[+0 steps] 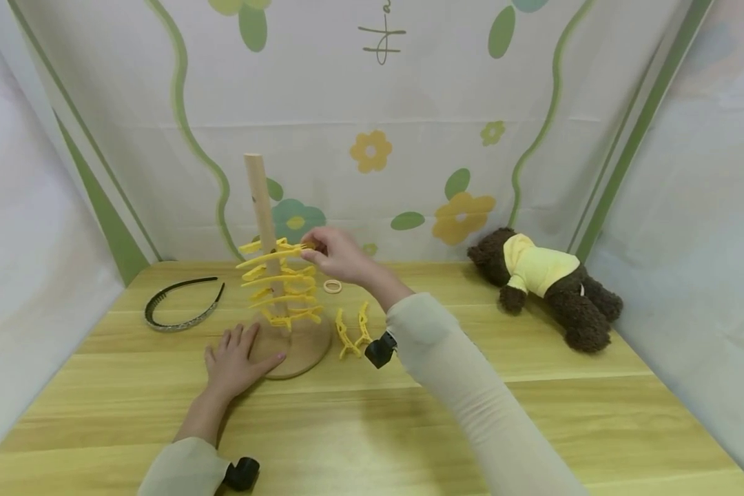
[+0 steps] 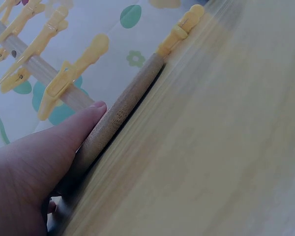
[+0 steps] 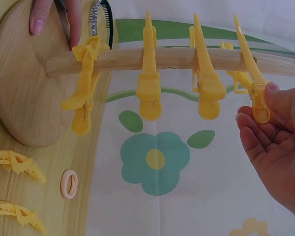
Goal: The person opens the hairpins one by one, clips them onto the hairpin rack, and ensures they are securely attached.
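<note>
A wooden post [image 1: 258, 200] rises from a round wooden base [image 1: 304, 351]. Several yellow alligator hair clips [image 3: 150, 83] are clamped on the post one above another. At the topmost clip [image 3: 253, 73], my right hand [image 1: 341, 258] pinches the handle end between thumb and fingers, while its long jaw crosses the post. My left hand [image 1: 235, 362] rests on the left side of the base with fingers spread. Its thumb [image 2: 91, 115] lies on the base near the rim. Two loose yellow hair clips [image 1: 346, 334] lie on the table to the right of the base.
A pale ring-shaped band [image 1: 333, 286] lies behind the loose clips. On the left is a black headband [image 1: 180, 325] with a glittery edge. A brown teddy bear in a yellow top [image 1: 542, 269] lies at the right. A flower-printed cloth [image 1: 322, 83] hangs behind the table.
</note>
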### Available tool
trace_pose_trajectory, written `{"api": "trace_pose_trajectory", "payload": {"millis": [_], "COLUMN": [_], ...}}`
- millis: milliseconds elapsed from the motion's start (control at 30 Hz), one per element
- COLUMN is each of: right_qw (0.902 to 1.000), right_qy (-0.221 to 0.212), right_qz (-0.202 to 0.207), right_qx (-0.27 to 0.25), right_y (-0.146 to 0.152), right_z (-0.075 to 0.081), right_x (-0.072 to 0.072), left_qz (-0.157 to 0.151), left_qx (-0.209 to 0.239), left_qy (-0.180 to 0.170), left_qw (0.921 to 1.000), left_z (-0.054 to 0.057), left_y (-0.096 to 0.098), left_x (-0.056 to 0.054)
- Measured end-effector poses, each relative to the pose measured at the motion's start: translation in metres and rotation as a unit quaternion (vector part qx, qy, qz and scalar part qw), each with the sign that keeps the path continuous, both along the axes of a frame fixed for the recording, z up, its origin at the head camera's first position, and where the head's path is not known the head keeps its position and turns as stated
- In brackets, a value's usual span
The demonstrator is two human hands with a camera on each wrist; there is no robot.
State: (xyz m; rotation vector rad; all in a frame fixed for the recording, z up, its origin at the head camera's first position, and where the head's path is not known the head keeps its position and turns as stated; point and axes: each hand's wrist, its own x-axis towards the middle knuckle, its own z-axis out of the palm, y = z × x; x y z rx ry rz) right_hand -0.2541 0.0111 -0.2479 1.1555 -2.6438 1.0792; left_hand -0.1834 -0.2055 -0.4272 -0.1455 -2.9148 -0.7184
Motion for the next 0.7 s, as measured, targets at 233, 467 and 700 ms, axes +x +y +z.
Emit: {"api": "trace_pose_trajectory", "payload": {"millis": [233,467,700], "right_qw": [0.9998,0.9993,0.9982], "right_qy": [-0.021,-0.030,-0.045], "right_qz": [-0.001,0.005,0.004], "right_qx": [-0.001,-0.019,-0.040], "right_y": [-0.0019,-0.0002,0.0023], "right_z": [-0.0014,-0.0014,-0.0058], "right_x": [0.0042,0.0060,0.0040], "left_qz": [0.000,0.001,0.001], "left_qx": [0.003,0.005,0.003], "left_qy": [-0.003,-0.004,-0.003], "left_qw": [1.0000,1.0000,1.0000], "left_z": [-0.0009,-0.0004,0.0005], "left_y": [-0.0012,-0.0009,-0.0001], "left_x": [-0.0007,-0.0010,0.0000]}}
